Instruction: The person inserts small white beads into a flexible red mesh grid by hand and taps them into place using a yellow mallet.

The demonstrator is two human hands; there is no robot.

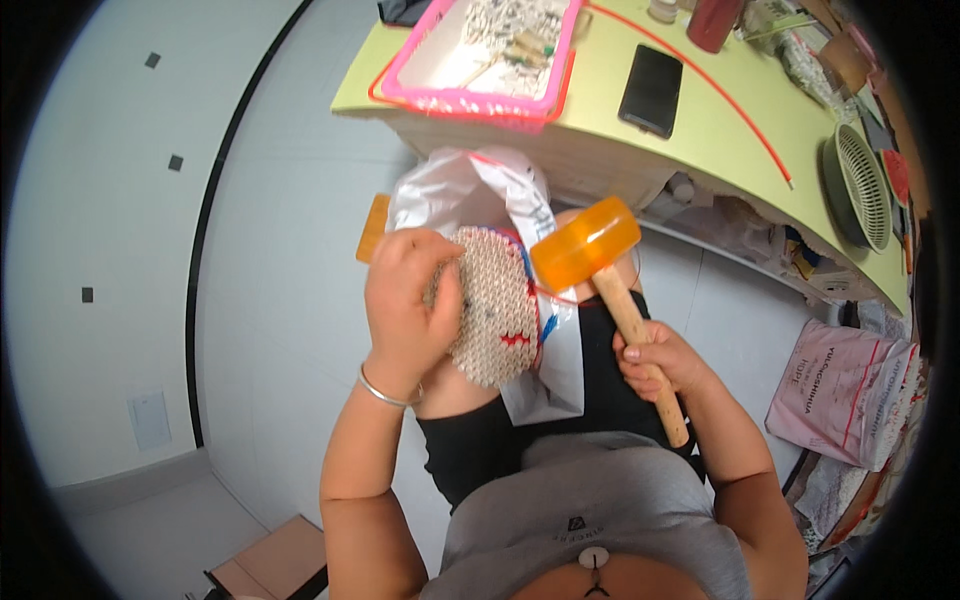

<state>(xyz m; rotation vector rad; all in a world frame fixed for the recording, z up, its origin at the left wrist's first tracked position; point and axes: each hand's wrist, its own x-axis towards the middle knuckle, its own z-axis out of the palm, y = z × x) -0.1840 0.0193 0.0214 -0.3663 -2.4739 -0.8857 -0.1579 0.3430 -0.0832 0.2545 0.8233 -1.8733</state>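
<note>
A pale yellow-green table (605, 70) carries most of the things. Toward its left end lies a pink-rimmed tray (470, 101) filled with small white pieces. To its right, a black smartphone (652, 90) lies near the front edge. A thin red tube (701, 62) curves across the tabletop, past the phone. Behind it stand a small white jar (663, 10) and a dark red cylindrical container (713, 24). Clear plastic packaging (803, 68) lies farther right, near an olive-green colander (838, 190) at the right edge. The lap (590, 400) bears a white plastic bag (548, 390), with a beaded weaving (495, 300) over it.
</note>
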